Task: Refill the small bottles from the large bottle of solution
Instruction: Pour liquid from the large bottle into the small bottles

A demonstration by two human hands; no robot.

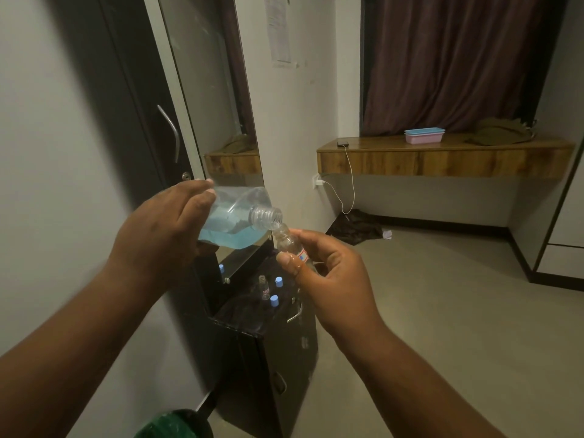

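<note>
The right hand (328,273) pinches a small bottle (292,245) near its label, neck sticking up past the fingers. The left hand (164,229) grips the base of the big bottle (235,218), tipped sideways, blue liquid pooled low, its mouth touching the small one's. Below, more small bottles (268,290) stand on a black cabinet (278,349).

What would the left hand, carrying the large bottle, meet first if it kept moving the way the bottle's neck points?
Probably the small bottle in the right hand: the large bottle, gripped by the left hand, already has its mouth at the small one's opening.
</note>
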